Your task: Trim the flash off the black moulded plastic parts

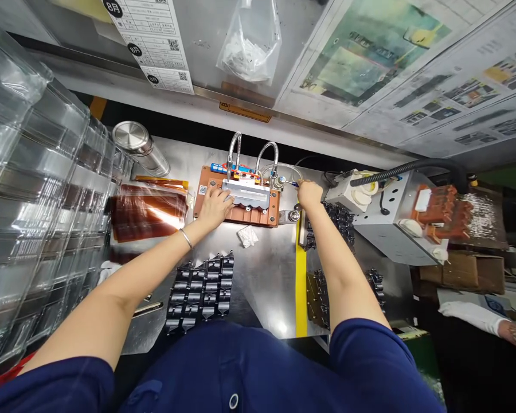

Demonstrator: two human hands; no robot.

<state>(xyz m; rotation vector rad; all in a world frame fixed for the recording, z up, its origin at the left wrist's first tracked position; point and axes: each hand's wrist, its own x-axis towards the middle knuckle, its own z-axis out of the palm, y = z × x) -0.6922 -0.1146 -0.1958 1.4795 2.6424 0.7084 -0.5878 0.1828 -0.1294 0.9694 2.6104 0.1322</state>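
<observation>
An orange-brown fixture plate (241, 213) lies at the back of the steel bench, with a silver metal block (247, 194) on top and two flexible metal hoses (236, 146) rising from it. My left hand (215, 206) rests on the plate's left side, fingers curled against the block's left end. My right hand (309, 194) is closed at the fixture's right end, pinching a small blue-tipped tool or valve by the thin tubing (284, 169). Black plastic parts (202, 292) lie in rows on the bench near my body.
Stacks of clear plastic trays (34, 189) fill the left. Amber film sheets (148, 215) and a steel canister (140, 146) sit behind them. A yellow strip (301, 275) divides the bench; more black parts (339, 221) and a grey machine box (395, 218) stand right. Another person's white-gloved hand (468, 315) shows at far right.
</observation>
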